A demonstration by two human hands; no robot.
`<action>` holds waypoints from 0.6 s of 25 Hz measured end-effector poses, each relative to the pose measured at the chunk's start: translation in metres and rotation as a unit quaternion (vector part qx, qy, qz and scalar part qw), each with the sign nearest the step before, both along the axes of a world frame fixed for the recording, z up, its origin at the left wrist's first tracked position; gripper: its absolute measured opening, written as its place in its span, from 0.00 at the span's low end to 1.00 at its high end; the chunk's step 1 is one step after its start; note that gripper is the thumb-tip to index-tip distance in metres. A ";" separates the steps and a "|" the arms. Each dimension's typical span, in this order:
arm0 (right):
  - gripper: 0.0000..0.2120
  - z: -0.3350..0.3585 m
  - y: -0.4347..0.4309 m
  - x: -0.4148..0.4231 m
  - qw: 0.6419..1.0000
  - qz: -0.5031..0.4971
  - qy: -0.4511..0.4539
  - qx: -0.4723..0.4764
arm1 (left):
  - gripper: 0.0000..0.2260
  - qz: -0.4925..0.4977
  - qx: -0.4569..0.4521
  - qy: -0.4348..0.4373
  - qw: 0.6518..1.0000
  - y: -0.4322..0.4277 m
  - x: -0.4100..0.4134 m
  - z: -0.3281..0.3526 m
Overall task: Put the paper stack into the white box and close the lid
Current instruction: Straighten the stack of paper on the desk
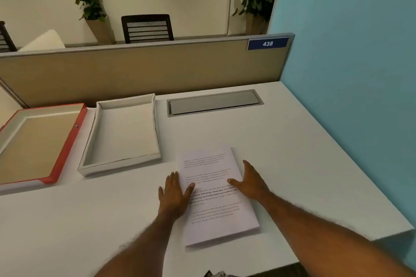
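A stack of printed white paper (216, 213) lies flat on the white desk (292, 153), slightly turned. My left hand (174, 193) rests flat at the stack's left edge, thumb on the top sheet. My right hand (249, 181) lies flat at the right edge, thumb on the paper. Both hands have fingers spread and hold nothing. The white box (122, 135) sits open and empty to the upper left of the stack. Its red-edged lid (36, 141) lies inside-up to the left of the box.
A grey cable hatch (213, 102) is set into the desk behind the paper. A tan partition (146, 69) runs along the back and a blue wall (351, 74) stands on the right. The desk's right edge slants close to my right forearm.
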State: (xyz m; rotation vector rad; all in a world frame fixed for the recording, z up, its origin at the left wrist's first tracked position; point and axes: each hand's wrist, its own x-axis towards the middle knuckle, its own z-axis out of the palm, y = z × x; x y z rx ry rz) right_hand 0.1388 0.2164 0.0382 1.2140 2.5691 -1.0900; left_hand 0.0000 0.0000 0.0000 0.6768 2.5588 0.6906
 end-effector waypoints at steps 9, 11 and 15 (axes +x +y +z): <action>0.43 -0.005 -0.022 -0.011 0.996 -0.085 0.035 -0.021 | 0.33 -0.020 0.028 0.020 0.999 -0.009 0.020 -0.011; 0.41 -0.004 -0.022 -0.019 0.991 -0.125 0.039 -0.030 | 0.33 -0.023 0.021 0.017 0.999 -0.007 0.022 -0.013; 0.31 0.000 -0.009 -0.028 0.966 -0.215 0.043 -0.135 | 0.33 -0.030 -0.005 0.029 0.999 -0.006 0.023 -0.014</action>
